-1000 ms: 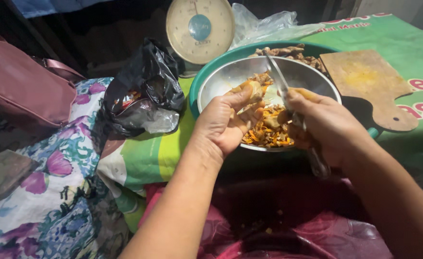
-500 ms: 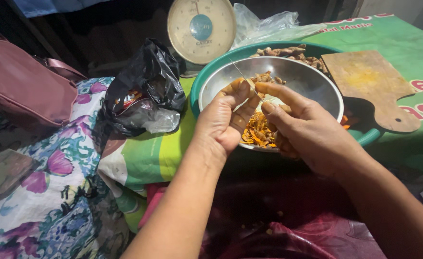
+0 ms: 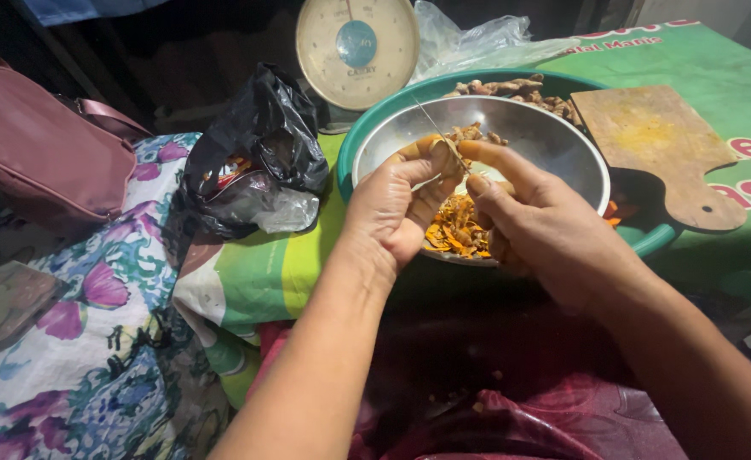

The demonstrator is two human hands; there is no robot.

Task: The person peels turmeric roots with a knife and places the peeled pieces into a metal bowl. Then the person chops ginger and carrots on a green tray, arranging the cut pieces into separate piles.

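My left hand [image 3: 397,209] pinches a small yellowish piece of root [image 3: 445,155] between thumb and fingers, over a steel bowl [image 3: 554,136]. My right hand [image 3: 546,226] grips a thin knife [image 3: 435,126]; its blade shows edge-on and rests against the root, with the index finger stretched along it. Orange peelings [image 3: 460,234] lie in the bowl under both hands. The bowl sits inside a green basin [image 3: 354,153], and unpeeled roots [image 3: 512,88] are heaped at the basin's far side.
A stained wooden cutting board [image 3: 656,145] lies across the basin's right side. Behind stand a dial scale [image 3: 356,47] and a clear plastic bag [image 3: 469,38]. To the left are a black plastic bag [image 3: 256,162], a pink handbag [image 3: 43,170] and a floral cloth [image 3: 77,358].
My right hand has moved left and up to meet my left hand. The knife, earlier lying flat with its blade showing, now stands edge-on against the root.
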